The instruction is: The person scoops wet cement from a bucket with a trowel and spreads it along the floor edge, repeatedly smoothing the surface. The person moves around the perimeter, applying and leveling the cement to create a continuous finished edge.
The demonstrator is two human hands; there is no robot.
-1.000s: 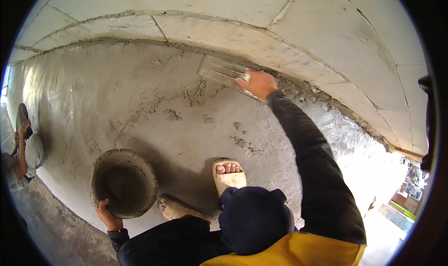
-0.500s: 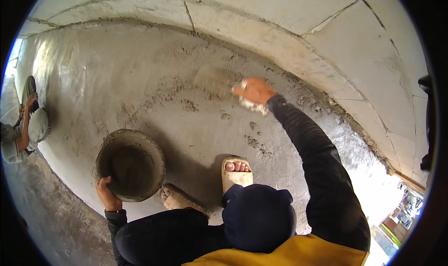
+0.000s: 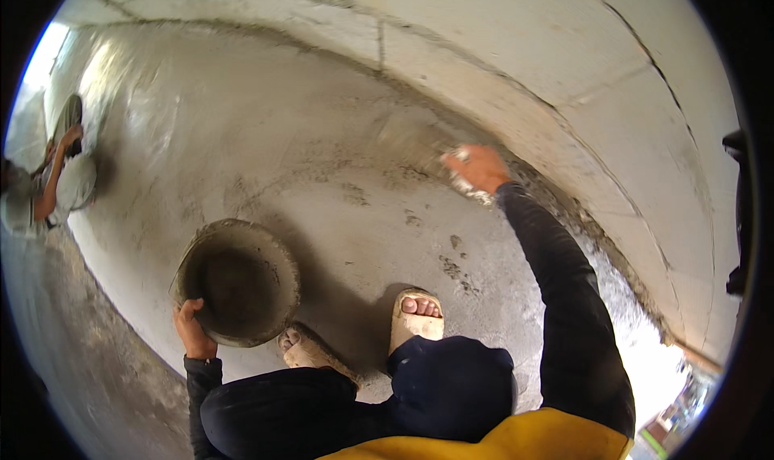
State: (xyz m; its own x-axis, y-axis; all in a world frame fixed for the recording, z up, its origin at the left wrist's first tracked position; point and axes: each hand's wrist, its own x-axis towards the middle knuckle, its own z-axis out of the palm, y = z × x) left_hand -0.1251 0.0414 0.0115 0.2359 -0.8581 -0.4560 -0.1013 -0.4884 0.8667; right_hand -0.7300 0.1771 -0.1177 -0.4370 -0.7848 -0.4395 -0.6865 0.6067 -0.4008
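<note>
My right hand is closed on the whitish-crusted handle of a wide flat trowel, its blade motion-blurred on the grey mortar surface near the edge beside the pale blocks. At lower left my left hand grips the near left rim of a round, mortar-coated bucket, dark inside. My two feet in pale, dirty sandals are on the grey surface, just right of and below the bucket.
Pale blockwork with cracked joints curves across the top and right. At far left another person holds a dark flat tool. A rough lower strip borders the smooth surface. Bright clutter shows at lower right.
The view has turned, shifting the other person upward and the blockwork's right side downward. The bucket in my left hand sits slightly nearer my feet. The trowel remains in my right hand, blade blurred.
</note>
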